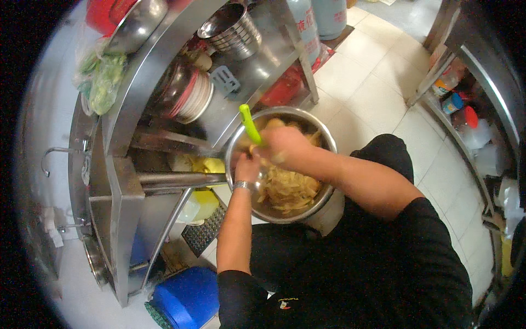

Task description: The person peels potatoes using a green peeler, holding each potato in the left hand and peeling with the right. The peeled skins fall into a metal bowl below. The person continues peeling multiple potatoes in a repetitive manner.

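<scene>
A wide steel bowl [332, 185] sits low before me, with many pale peelings [287, 189] heaped inside it. My right hand [283, 142] is closed on a tool with a bright green handle [250, 125], which sticks up above the fist; its working end is hidden. Just beside it, over the left part of the bowl, my left hand [247, 166] has its fingers around a small yellowish piece that is mostly covered and blurred. A watch strap or metal band [243, 185] is on the left wrist. Round pale items lie at the bowl's far side, behind the right hand.
To the left stands a steel shelf unit [139, 90] holding stacked plates [193, 98], a steel pot [238, 33] and a slotted grey spatula [224, 81]. A blue bin [189, 298] is at lower left. Tiled floor [370, 82] and another rack [456, 135] with jars lie to the right.
</scene>
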A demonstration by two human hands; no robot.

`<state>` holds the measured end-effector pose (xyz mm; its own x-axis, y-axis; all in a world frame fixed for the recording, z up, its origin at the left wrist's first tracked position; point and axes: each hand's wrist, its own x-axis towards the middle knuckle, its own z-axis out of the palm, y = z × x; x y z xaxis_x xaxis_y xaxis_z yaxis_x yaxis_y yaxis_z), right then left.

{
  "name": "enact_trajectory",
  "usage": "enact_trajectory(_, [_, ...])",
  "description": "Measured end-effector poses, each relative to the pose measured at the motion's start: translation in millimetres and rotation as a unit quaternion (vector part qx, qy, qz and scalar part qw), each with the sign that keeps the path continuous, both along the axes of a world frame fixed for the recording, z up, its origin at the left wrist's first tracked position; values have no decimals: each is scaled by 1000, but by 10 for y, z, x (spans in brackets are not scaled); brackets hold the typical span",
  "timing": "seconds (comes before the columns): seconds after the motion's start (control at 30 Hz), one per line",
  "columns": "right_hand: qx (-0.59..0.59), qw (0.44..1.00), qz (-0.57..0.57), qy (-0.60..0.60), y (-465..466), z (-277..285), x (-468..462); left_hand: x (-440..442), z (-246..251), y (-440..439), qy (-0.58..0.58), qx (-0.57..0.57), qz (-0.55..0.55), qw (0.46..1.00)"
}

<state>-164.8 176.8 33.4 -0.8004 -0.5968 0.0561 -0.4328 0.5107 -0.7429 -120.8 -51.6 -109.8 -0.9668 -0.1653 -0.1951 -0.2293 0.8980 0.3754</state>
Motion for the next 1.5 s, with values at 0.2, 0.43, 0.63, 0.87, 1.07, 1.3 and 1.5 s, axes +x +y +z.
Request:
enact_trajectory(0.2, [45,998,-6,-48,-135,-104,-72,-8,-278,130,34,23,80,996])
enact_trajectory(0.43, [-20,999,19,29,-155,-175,-25,148,437,182,107,245,248,931])
enact_trajectory(0.63, [-108,993,9,45,-85,-108,30,694,1108,444,127,630,263,720])
enact_trajectory(0.87, [-100,995,15,24,-12,-82,44,958,1030,617,80,748,244,611])
enact_trajectory(1.07, [-114,986,-30,-115,23,-86,100,919,1015,696,35,798,281,533])
enact_trajectory(1.3, [-297,943,37,-148,-146,-36,310,870,950,763,50,813,271,512])
enact_trajectory(1.5, [-240,963,105,70,-216,-111,459,858,896,804,30,837,282,467])
